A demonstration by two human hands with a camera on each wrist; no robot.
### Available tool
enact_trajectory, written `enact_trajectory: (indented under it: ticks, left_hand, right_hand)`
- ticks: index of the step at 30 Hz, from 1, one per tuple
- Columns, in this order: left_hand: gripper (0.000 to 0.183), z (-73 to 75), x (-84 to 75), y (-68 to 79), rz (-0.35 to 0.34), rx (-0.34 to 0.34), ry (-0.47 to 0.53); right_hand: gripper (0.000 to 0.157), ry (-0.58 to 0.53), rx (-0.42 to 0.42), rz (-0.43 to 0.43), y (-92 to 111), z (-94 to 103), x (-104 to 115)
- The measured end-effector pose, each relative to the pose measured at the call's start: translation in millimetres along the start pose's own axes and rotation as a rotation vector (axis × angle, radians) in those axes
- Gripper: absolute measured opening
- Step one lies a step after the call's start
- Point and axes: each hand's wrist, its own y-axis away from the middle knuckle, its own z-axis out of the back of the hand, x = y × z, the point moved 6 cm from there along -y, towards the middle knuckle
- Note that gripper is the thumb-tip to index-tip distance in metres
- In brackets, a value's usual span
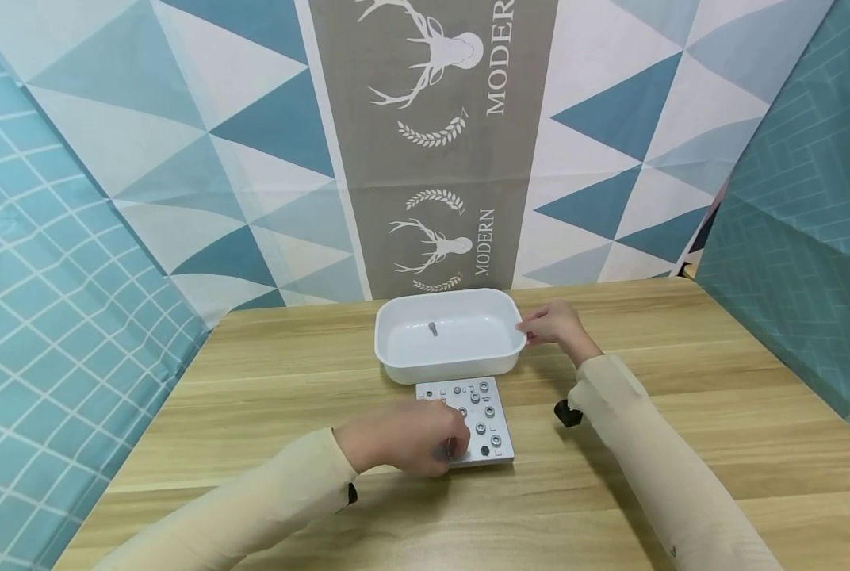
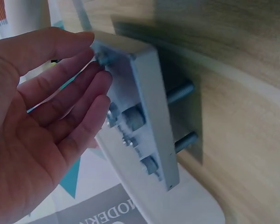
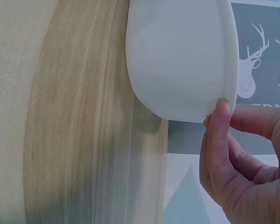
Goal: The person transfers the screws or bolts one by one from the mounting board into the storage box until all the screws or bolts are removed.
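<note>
A silver metal plate (image 1: 502,450) with several socket-head bolts in its top stands on the table, and bolt shanks stick out below it in the left wrist view. My left hand (image 1: 414,436) bends over its near left corner, thumb and fingertips pinching a bolt (image 2: 102,58) there. Directly behind the plate is a white plastic tray (image 1: 446,370) with rounded corners. One loose bolt (image 1: 433,328) lies inside the tray. At the tray's right end, my right hand (image 1: 555,323) grips the rim between thumb and fingers.
The wooden table (image 1: 268,381) extends to both sides of the tray and plate. A patterned cloth (image 1: 432,159) with deer heads hangs behind the table's back edge. Blue tiled-print cloths (image 1: 61,277) flank it left and right.
</note>
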Motion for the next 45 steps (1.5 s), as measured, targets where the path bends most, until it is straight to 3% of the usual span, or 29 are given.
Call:
enact_trajectory:
  ticks: [8,16,25,36,45]
  left_hand:
    - [0.011,-6.4,-1.4,-1.3,0.0,-0.056,0.024]
    - [0.014,-6.9,-0.9,-3.4,0.0,-0.062,0.08]
    - [0.016,-10.5,-1.4,-2.4,-0.005,-0.079,0.006]
    - [0.017,-12.5,-3.6,-3.4,-0.068,-0.1,-0.062]
    - [0.016,-13.3,-2.6,-4.0,-0.071,-0.116,-0.045]
  right_hand:
    - [0.036,0.005,-0.005,-0.015,1.0,0.5,-0.6]
    - [0.036,-0.002,-0.012,-0.016,1.8,0.8,0.1]
    - [0.037,-0.009,-0.015,-0.019,0.4,-1.2,-2.5]
    - [0.036,0.008,-0.023,-0.013,1.2,0.8,-0.9]
    - [0.037,0.015,-0.023,-0.018,0.4,0.6,-0.8]
